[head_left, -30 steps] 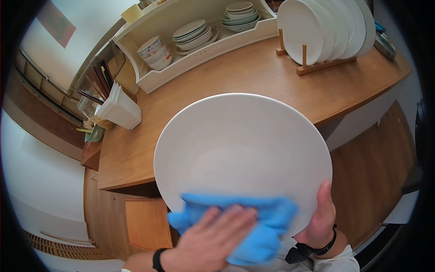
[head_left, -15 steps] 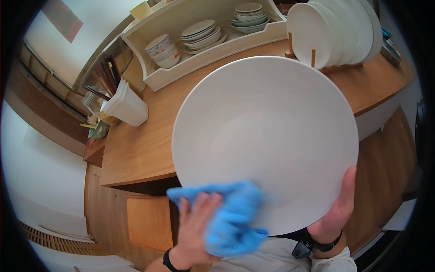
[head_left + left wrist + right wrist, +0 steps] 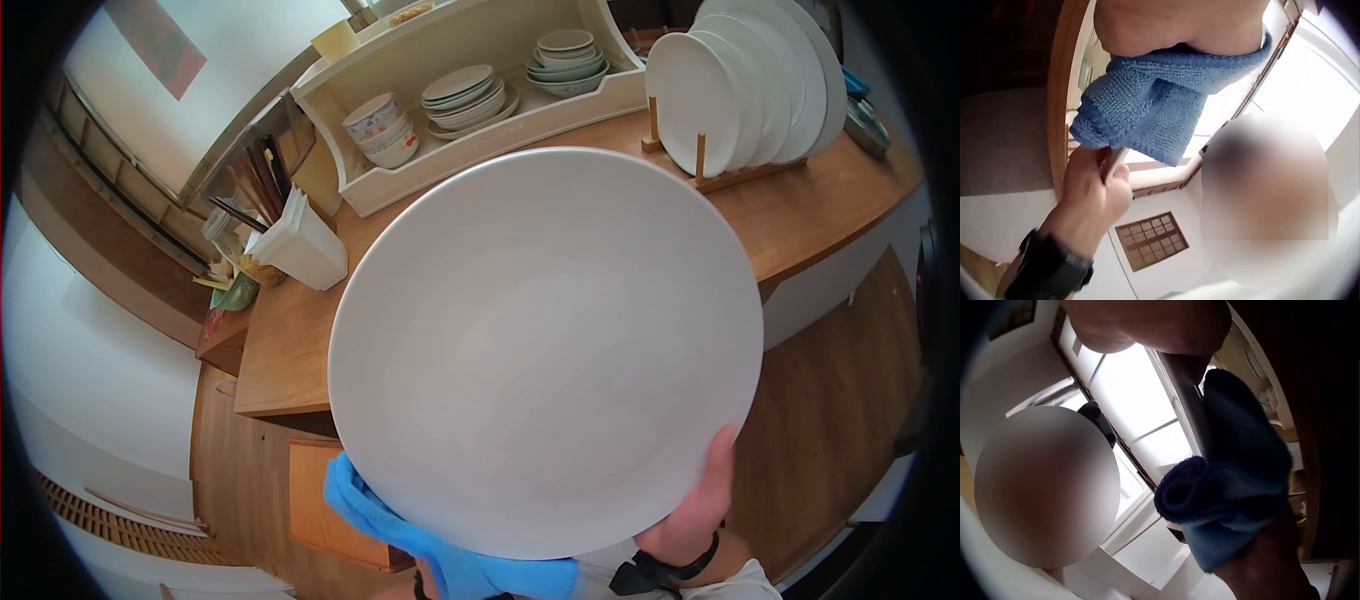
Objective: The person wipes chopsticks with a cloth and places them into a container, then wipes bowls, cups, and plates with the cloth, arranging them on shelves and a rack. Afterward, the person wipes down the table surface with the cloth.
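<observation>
A large round white plate [image 3: 545,350] is held up tilted, its bare face filling the middle of the head view. My right hand [image 3: 697,505] grips its lower right rim, thumb lying on the face and the other fingers hidden behind. At the lower left rim a blue terry cloth [image 3: 430,548] is tucked around the edge and partly behind the plate. My left hand [image 3: 1179,25] holds this cloth, its palm showing above the folds in the left wrist view; the plate covers most of that hand in the head view. Bunched cloth also shows in the right wrist view.
Behind the plate stands a wooden counter [image 3: 285,345] with a white utensil holder [image 3: 305,245] at left. A cream shelf [image 3: 500,135] carries stacked bowls and small plates. Several white plates stand in a wooden rack [image 3: 745,178] at back right. An orange-brown wooden box [image 3: 330,505] sits lower left.
My left hand and the cloth have moved from the plate's face down to its lower left rim and behind it. The plate rose and shifted right, then came back left and down.
</observation>
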`<state>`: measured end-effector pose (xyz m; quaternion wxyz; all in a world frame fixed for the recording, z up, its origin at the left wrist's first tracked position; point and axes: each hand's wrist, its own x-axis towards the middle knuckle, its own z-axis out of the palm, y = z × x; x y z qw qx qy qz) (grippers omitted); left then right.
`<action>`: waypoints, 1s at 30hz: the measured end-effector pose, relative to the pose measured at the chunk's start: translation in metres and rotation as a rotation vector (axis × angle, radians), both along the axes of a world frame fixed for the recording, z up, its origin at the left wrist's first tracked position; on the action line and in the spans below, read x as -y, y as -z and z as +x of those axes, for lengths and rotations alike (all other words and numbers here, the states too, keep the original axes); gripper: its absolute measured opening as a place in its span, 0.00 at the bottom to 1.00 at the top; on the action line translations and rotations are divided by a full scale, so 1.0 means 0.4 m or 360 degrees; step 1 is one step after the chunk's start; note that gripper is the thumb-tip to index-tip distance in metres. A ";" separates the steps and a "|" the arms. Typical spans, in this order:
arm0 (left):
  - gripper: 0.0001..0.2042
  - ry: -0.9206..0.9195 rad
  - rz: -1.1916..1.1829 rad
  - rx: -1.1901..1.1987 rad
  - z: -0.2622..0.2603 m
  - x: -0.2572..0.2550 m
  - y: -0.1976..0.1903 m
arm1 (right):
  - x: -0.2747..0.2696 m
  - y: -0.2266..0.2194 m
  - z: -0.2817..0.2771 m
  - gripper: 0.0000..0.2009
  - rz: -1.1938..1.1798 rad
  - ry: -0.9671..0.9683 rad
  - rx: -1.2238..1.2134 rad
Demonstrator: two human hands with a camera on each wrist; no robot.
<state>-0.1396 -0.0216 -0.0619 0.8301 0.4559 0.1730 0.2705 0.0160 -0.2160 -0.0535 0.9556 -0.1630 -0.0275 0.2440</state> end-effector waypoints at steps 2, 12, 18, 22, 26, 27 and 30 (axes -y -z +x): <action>0.26 -0.0043 -0.0306 0.0098 0.005 0.010 -0.017 | -0.006 0.040 -0.034 0.36 -0.0498 0.0120 0.0209; 0.31 -0.0089 0.0438 -0.0119 0.092 -0.063 -0.096 | 0.057 -0.020 0.159 0.25 -0.0538 -0.0194 0.0460; 0.33 -0.0249 -0.0137 -0.0460 0.047 0.074 0.033 | -0.054 -0.073 0.060 0.24 -0.0381 0.0381 0.0248; 0.33 -0.0332 -0.0834 0.0072 0.054 0.039 -0.051 | -0.048 -0.017 -0.026 0.27 -0.0239 0.0403 0.0433; 0.33 -0.0157 -0.0038 -0.0123 0.054 -0.038 -0.103 | 0.052 -0.021 0.107 0.37 -0.0403 0.0046 0.0644; 0.32 -0.0018 0.0154 0.0024 0.076 -0.041 -0.134 | 0.070 -0.062 0.129 0.44 -0.0401 -0.0029 0.0665; 0.29 0.0155 0.0381 -0.0038 0.064 -0.036 -0.125 | 0.110 -0.072 0.163 0.36 -0.0688 -0.0104 0.0785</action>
